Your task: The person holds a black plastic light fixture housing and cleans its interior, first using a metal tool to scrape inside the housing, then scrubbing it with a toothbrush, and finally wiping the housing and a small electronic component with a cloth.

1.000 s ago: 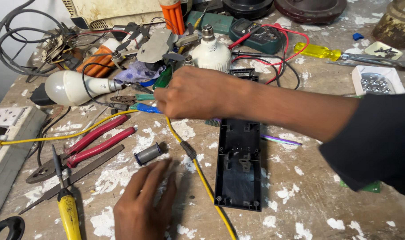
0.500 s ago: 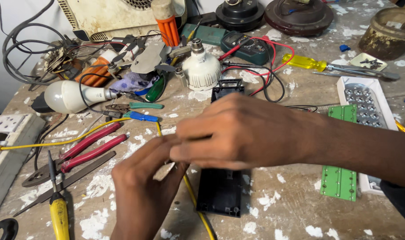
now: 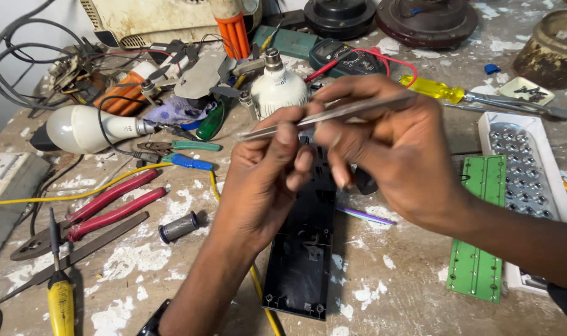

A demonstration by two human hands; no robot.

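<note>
A pair of metal tweezers [image 3: 324, 115] is in the air above the black plastic case [image 3: 305, 249], which lies flat on the table [image 3: 395, 292]. The right hand [image 3: 395, 149] has its grip closed around the rear part of the tweezers, and the left hand [image 3: 268, 174] pinches near their pointed tip with thumb and fingers. Just right of the case lies a green circuit board [image 3: 479, 230], beside a white LED panel [image 3: 526, 168]. To the left are red-handled pliers [image 3: 109, 205], a small metal spool [image 3: 179, 226] and a white bulb [image 3: 84, 129].
</note>
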